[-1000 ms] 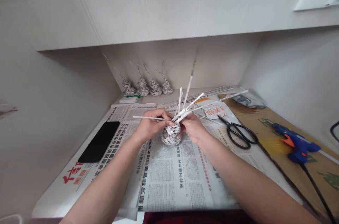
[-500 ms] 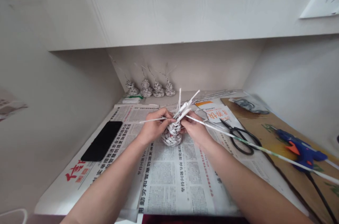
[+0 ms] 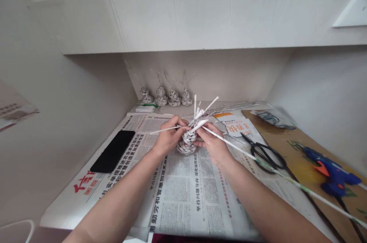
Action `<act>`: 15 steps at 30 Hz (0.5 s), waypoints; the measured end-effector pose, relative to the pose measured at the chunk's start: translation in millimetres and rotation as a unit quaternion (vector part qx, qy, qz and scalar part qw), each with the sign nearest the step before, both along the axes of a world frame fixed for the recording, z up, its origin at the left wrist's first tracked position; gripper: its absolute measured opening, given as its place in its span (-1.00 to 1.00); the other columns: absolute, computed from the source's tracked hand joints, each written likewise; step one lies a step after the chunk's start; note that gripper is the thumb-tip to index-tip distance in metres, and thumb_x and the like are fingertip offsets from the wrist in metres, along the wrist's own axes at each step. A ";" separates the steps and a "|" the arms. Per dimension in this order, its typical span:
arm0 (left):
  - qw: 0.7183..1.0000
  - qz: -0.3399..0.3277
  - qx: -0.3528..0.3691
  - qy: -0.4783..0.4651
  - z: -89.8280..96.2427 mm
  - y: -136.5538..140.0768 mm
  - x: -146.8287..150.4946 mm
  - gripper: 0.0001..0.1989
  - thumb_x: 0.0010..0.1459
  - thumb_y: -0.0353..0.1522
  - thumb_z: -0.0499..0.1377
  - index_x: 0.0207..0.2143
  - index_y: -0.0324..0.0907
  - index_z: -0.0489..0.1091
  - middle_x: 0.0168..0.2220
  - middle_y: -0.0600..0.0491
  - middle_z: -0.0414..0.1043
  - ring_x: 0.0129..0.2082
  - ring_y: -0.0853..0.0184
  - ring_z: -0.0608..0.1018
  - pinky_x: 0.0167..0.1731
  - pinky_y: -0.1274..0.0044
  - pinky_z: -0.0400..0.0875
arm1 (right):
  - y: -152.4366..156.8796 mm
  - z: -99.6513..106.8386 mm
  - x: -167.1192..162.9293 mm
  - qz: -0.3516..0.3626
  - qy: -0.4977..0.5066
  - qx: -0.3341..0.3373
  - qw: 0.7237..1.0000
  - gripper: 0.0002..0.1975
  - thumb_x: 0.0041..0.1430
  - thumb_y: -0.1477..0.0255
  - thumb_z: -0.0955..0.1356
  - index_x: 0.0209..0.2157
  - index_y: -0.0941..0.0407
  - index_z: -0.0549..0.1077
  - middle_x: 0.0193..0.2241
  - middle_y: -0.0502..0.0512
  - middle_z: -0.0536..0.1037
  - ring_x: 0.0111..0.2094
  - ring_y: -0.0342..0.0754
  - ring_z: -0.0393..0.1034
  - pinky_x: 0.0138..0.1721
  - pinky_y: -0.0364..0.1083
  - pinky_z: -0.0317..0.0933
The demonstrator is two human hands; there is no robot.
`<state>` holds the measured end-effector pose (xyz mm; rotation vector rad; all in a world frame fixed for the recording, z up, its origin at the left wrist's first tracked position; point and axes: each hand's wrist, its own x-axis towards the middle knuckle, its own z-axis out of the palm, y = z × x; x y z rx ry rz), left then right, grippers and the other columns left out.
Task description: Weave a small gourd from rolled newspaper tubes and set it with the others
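Between my hands a small gourd-shaped piece woven from paper strips (image 3: pixel 187 144) stands over the newspaper, with several rolled paper ends poking up from its top. My left hand (image 3: pixel 171 132) pinches the upper left of the weave, and one thin paper stick (image 3: pixel 162 131) points out leftward from it. My right hand (image 3: pixel 211 141) is closed at the right side, its fingers against the woven piece. A long paper strip (image 3: pixel 243 152) leads from the top of the piece past my right hand to the lower right. Some fingertips are hidden behind the weave.
Newspaper sheets (image 3: pixel 177 197) cover the table. A black phone (image 3: pixel 113 151) lies left; black scissors (image 3: pixel 265 155) and a blue glue gun (image 3: pixel 332 170) lie right, the latter on cardboard (image 3: pixel 289 147). Several finished-looking woven gourds (image 3: pixel 174 98) line the back wall. A cabinet panel (image 3: pixel 183 9) overhangs.
The view has shifted slightly. My right hand has turned a little and its fingers spread more along the woven piece. My left hand keeps its pinch.
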<state>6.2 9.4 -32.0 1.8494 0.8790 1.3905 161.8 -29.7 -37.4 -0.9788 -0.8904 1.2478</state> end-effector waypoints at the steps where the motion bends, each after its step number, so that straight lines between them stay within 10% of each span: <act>1: 1.000 0.000 -0.006 -0.011 -0.6 0.3 0.7 -0.81 0.08 -0.34 0.27 -0.46 -0.19 0.29 -0.34 0.04 0.50 -0.32 0.33 0.52 -0.27 0.52 0.37 | 0.0 0.0 -0.5 -0.003 0.006 -0.001 1.000 -0.67 -0.11 0.19 0.51 -0.32 0.07 0.50 -0.38 0.01 0.55 -0.37 -0.05 0.45 -0.44 -0.10 0.40; 15: 0.996 -0.042 -0.049 -0.064 3.8 -0.3 0.9 -0.83 0.08 -0.35 0.26 -0.45 -0.20 0.31 -0.29 0.03 0.50 -0.29 0.34 0.52 -0.26 0.53 0.39 | 1.9 -0.3 -4.9 -0.032 0.067 0.020 0.997 -0.69 -0.14 0.25 0.52 -0.39 0.12 0.46 -0.43 0.00 0.56 -0.43 -0.10 0.46 -0.42 -0.10 0.42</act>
